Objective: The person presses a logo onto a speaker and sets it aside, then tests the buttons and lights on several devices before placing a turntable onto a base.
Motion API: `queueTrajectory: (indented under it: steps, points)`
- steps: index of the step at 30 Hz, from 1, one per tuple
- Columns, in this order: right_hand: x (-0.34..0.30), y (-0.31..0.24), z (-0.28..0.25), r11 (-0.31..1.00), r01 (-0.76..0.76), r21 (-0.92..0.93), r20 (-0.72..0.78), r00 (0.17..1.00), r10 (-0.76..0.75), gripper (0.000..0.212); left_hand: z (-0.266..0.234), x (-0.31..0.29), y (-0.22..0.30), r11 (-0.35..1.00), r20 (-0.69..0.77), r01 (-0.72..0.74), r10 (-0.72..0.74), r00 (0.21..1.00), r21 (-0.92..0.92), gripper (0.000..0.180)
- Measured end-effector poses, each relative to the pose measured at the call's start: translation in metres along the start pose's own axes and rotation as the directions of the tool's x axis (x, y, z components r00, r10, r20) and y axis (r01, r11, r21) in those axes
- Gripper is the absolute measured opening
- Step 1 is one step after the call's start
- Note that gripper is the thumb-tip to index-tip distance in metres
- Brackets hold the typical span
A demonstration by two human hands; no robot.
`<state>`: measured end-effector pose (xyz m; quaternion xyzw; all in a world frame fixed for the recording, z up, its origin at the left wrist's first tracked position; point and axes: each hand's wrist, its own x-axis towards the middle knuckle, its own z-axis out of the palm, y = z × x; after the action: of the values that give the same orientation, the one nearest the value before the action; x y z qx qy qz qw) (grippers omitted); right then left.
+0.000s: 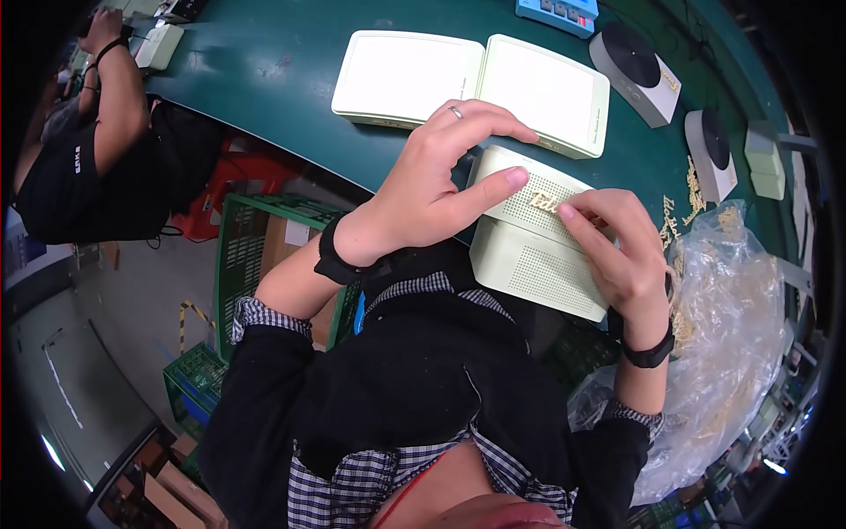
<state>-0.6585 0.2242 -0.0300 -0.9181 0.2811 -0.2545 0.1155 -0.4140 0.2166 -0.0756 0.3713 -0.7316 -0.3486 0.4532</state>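
Close to my body are two pale green plastic casings with dotted grilles, one nearer (502,256) and one just beyond it (500,164). A small gold script-lettering badge (543,203) lies against the farther casing's grille. My right hand (621,242) is closed, with its fingertips at the badge's right end; the exact grip is partly hidden. My left hand (441,176) arches over the left side with fingers apart. Its thumb rests on the farther casing near the badge, and its fingertips reach toward the flat casings behind.
On the green table (264,70) are two flat pale casings (414,75), (551,93), a blue device (560,13) and two white units with dark discs (630,62), (708,145). Loose gold badges (692,189) lie beside a clear plastic bag (723,353). Left are a green crate (231,273) and a co-worker's arm (123,106).
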Motion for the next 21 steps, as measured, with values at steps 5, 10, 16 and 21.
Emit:
queueTrajectory:
  steps: [5, 10, 16, 21]
  points:
    - [0.002, 0.000, 0.000, 1.000, -0.006, 0.016, 0.013, 1.000, 0.005, 0.036, 0.008, 0.002, -0.001, 0.984, 0.083, 0.106, -0.095, 0.992, -0.141, 0.033]
    - [0.001, -0.001, 0.001, 0.999, -0.013, 0.036, 0.010, 1.000, 0.013, 0.036, 0.018, 0.001, -0.002, 0.910, 0.146, 0.254, -0.217, 0.965, -0.327, 0.033]
    - [-0.002, 0.003, 0.001, 0.995, -0.056, 0.085, 0.034, 0.998, 0.054, 0.036, 0.023, 0.003, -0.005, 0.884, 0.147, 0.282, -0.244, 0.959, -0.374, 0.033]
    - [0.004, 0.006, -0.008, 0.991, -0.064, 0.115, 0.025, 0.998, 0.062, 0.038, 0.020, 0.008, 0.000, 0.892, 0.173, 0.300, -0.255, 0.952, -0.339, 0.030]
